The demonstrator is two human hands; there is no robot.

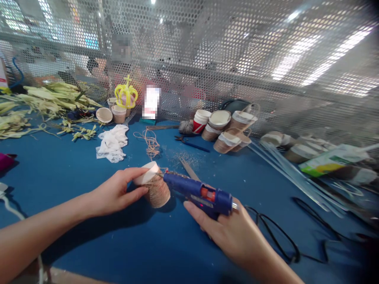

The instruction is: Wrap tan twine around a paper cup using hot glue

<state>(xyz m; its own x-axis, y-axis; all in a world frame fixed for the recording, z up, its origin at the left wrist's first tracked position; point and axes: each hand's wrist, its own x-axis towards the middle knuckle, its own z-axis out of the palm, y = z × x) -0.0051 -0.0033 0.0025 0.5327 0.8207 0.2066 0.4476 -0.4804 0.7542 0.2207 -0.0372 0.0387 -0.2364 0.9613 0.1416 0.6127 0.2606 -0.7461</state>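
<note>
My left hand (114, 193) grips a small paper cup (154, 185) wrapped in brown twine, tilted on its side just above the blue table (133, 244). My right hand (227, 232) is closed round a blue hot glue gun (199, 193), whose nozzle touches the twine on the cup's upper side. A loose end of twine (151, 144) trails away behind the cup.
Several twine-wrapped cups (227, 130) lie at the back centre beside scissors (191, 144). A white cloth (112, 146), green leaves (47, 102) and a yellow crown (126, 94) are at left. Clear glue sticks (296, 177) and a black cord (275, 232) lie right. Perforated metal screen (237, 51) behind.
</note>
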